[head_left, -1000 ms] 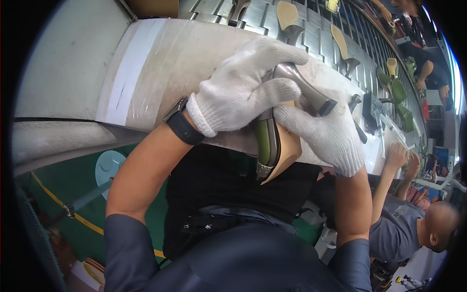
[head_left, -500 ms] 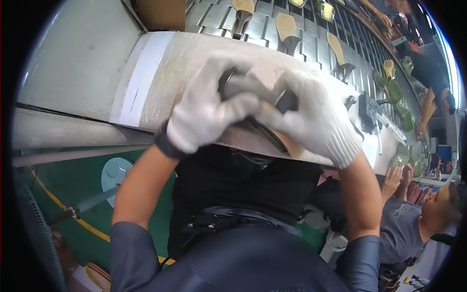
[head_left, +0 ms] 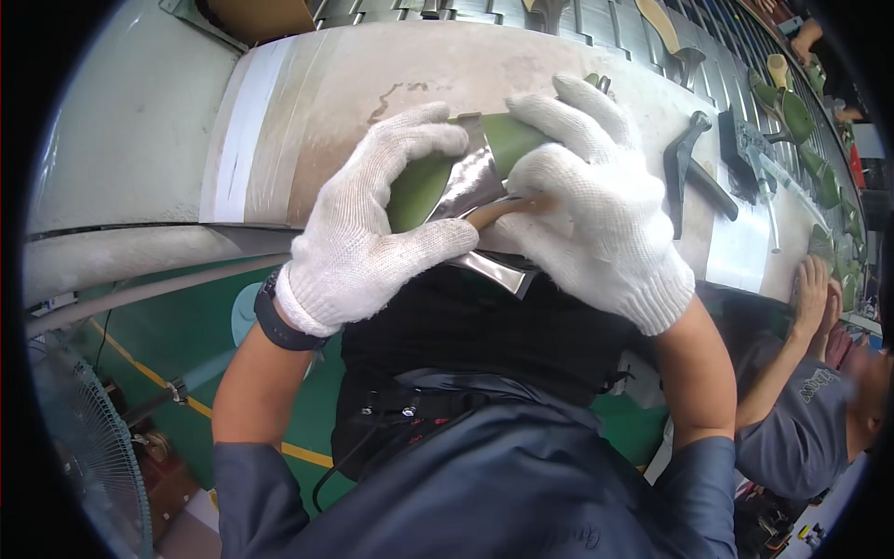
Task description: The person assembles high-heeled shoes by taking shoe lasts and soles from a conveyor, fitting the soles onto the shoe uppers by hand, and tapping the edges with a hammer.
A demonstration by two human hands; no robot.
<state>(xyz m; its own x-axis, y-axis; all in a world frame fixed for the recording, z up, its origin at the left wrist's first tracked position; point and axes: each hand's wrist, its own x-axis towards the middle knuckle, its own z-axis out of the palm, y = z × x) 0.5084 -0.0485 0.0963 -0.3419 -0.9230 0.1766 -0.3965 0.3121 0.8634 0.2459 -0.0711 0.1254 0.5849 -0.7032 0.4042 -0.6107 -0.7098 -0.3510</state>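
Between my two white-gloved hands is a green shoe last point(head_left: 416, 191) with a shiny metallic strap point(head_left: 475, 166) wrapped across it. It is held over the near edge of the worktable. My left hand point(head_left: 358, 219) curls round its left end, thumb against a brown edge of the piece. My right hand point(head_left: 601, 210) grips the right end with bent fingers, covering much of it. A loose end of the metallic strap point(head_left: 494, 272) sticks out below, toward me. The underside of the last is hidden.
A dark hammer point(head_left: 686, 163) lies right of my right hand, beside a black block point(head_left: 742, 154) and a thin clear tube point(head_left: 771, 200). Beyond runs a slatted conveyor point(head_left: 596, 28) carrying heeled soles and green lasts. A co-worker's hands point(head_left: 812, 293) are at the right; a fan point(head_left: 102, 447) stands lower left.
My hands were blurred with motion and nearer each other; now they are steadier and farther apart. The green last and its metallic strap have turned into plain sight.
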